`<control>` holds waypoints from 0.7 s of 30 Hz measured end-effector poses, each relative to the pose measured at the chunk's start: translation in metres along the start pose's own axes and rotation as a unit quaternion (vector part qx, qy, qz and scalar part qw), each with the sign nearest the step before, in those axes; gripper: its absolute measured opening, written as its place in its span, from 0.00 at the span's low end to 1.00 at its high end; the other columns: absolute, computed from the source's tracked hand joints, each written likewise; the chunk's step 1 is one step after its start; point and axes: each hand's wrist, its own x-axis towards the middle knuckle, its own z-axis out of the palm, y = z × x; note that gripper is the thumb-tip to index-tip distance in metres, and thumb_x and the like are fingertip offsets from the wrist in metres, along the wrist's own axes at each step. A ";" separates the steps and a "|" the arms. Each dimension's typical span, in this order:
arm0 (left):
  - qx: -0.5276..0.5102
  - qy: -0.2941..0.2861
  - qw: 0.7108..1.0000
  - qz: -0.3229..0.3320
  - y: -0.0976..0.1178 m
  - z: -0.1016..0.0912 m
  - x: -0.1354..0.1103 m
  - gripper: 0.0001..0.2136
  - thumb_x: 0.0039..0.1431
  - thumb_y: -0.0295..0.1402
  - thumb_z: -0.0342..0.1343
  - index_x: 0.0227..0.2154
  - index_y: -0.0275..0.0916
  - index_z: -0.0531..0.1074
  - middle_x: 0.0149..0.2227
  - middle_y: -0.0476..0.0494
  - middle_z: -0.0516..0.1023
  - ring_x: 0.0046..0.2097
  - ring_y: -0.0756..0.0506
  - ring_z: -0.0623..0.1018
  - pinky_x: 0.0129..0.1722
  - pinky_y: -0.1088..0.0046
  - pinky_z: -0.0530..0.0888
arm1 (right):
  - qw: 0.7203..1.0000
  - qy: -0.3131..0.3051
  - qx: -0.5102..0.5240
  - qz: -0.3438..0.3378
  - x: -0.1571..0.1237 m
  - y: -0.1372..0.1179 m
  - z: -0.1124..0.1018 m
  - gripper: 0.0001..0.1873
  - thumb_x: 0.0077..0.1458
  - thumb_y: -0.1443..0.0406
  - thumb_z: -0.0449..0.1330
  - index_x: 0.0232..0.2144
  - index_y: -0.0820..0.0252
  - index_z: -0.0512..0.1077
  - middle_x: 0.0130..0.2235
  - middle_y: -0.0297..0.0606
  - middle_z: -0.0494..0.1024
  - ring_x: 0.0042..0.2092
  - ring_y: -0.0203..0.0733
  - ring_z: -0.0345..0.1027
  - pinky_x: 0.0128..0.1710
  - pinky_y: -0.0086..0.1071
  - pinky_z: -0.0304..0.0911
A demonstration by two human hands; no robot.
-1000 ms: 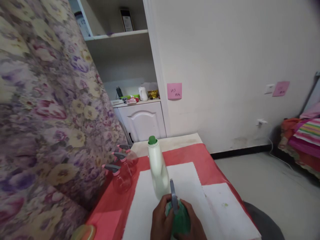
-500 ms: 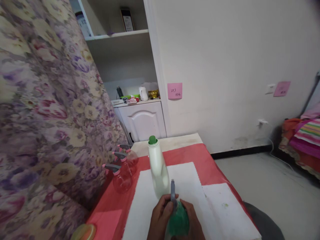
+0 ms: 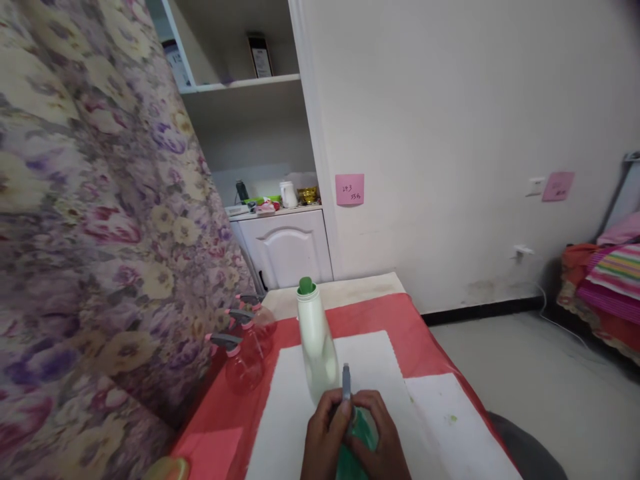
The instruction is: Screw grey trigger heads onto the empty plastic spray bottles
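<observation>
My left hand (image 3: 325, 437) and my right hand (image 3: 383, 437) are both wrapped round a green spray bottle (image 3: 357, 450) at the bottom middle, fingers closed near its grey nozzle (image 3: 346, 382), which sticks up between them. Just beyond stands a tall white bottle with a green cap (image 3: 314, 340) on a white sheet (image 3: 373, 360). The sheet lies on a red table cover (image 3: 380, 313).
Two pink clear spray bottles (image 3: 245, 347) stand at the table's left edge beside a flowered curtain (image 3: 100, 233). A white cabinet (image 3: 287, 243) with small items on top stands behind. Pink notes (image 3: 349, 189) hang on the wall. Striped bedding (image 3: 607, 280) lies at the right.
My fingers have moved up the green bottle toward the nozzle and cover more of it. The view has tilted slightly; the white bottle has not moved.
</observation>
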 end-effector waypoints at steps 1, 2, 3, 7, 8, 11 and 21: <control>0.010 0.006 1.000 0.000 -0.001 0.001 0.001 0.17 0.54 0.50 0.59 0.30 0.39 0.74 0.29 0.49 0.74 0.35 0.45 0.72 0.37 0.72 0.69 | 1.000 0.005 -0.013 0.005 0.003 -0.004 0.003 0.12 0.49 0.69 0.62 0.39 0.54 0.71 0.40 0.37 0.75 0.44 0.45 0.71 0.46 0.36 0.68; 0.018 0.011 1.000 -0.001 -0.001 0.001 0.002 0.17 0.54 0.50 0.58 0.29 0.39 0.73 0.27 0.51 0.72 0.33 0.46 0.70 0.35 0.72 0.68 | 1.000 0.013 -0.024 0.012 0.006 -0.007 0.006 0.09 0.50 0.68 0.61 0.36 0.55 0.70 0.37 0.36 0.74 0.41 0.44 0.71 0.43 0.35 0.68; 0.024 0.013 1.000 -0.002 -0.001 0.002 0.003 0.18 0.54 0.50 0.58 0.27 0.39 0.72 0.26 0.52 0.70 0.32 0.47 0.69 0.34 0.73 0.67 | 0.999 0.023 -0.033 0.020 0.007 -0.009 0.008 0.06 0.51 0.67 0.60 0.34 0.55 0.69 0.35 0.35 0.73 0.39 0.44 0.71 0.41 0.34 0.68; 0.028 0.013 0.999 0.007 0.003 0.003 0.006 0.19 0.53 0.52 0.58 0.26 0.39 0.70 0.26 0.51 0.69 0.32 0.46 0.69 0.33 0.73 0.67 | 0.997 0.042 -0.049 0.033 0.009 -0.010 0.013 0.04 0.52 0.64 0.61 0.31 0.55 0.67 0.32 0.33 0.71 0.36 0.43 0.69 0.37 0.33 0.66; 0.029 0.016 0.999 0.013 0.004 0.003 0.006 0.19 0.52 0.52 0.59 0.25 0.40 0.70 0.27 0.51 0.70 0.32 0.46 0.70 0.33 0.73 0.68 | 0.997 0.044 -0.049 0.032 0.009 -0.011 0.013 0.04 0.52 0.64 0.61 0.30 0.55 0.67 0.32 0.33 0.71 0.36 0.43 0.69 0.38 0.33 0.66; 0.039 0.024 0.998 0.035 0.004 0.004 0.007 0.18 0.52 0.52 0.58 0.25 0.40 0.69 0.29 0.49 0.71 0.34 0.45 0.71 0.35 0.72 0.69 | 0.998 0.024 -0.037 0.033 0.012 -0.016 0.008 0.04 0.53 0.63 0.60 0.29 0.56 0.68 0.32 0.33 0.71 0.36 0.43 0.69 0.39 0.34 0.66; 0.051 0.027 0.996 0.071 -0.004 0.001 0.009 0.16 0.55 0.50 0.57 0.28 0.40 0.72 0.37 0.42 0.77 0.42 0.40 0.76 0.44 0.67 0.72 | 0.987 -0.123 0.068 0.077 0.023 -0.030 -0.011 0.13 0.51 0.66 0.62 0.42 0.57 0.73 0.42 0.37 0.78 0.46 0.47 0.72 0.49 0.38 0.66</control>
